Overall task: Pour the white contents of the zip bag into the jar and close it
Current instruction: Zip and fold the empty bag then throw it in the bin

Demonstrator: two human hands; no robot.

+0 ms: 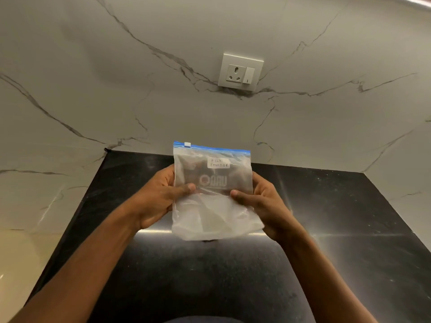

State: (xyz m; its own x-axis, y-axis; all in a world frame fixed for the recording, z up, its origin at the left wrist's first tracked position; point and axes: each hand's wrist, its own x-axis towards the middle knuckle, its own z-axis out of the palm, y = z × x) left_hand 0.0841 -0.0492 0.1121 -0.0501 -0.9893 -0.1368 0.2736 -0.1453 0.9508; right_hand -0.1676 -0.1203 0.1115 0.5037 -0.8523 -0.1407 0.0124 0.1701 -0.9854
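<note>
A clear zip bag (213,194) with a blue slider strip along its top is held upright above the black counter (349,229). White powder sits in its lower part, and a handwritten white label reads "milk powder". My left hand (161,194) grips the bag's left side, thumb on the front. My right hand (263,201) grips the right side the same way. The white slider tab sits at the strip's left end. A small dark shape shows just under the bag's bottom edge. No jar shows.
A marble-patterned wall rises behind the counter, with a white socket and switch plate (240,72) above the bag. The counter's left edge drops off to a pale floor (21,252).
</note>
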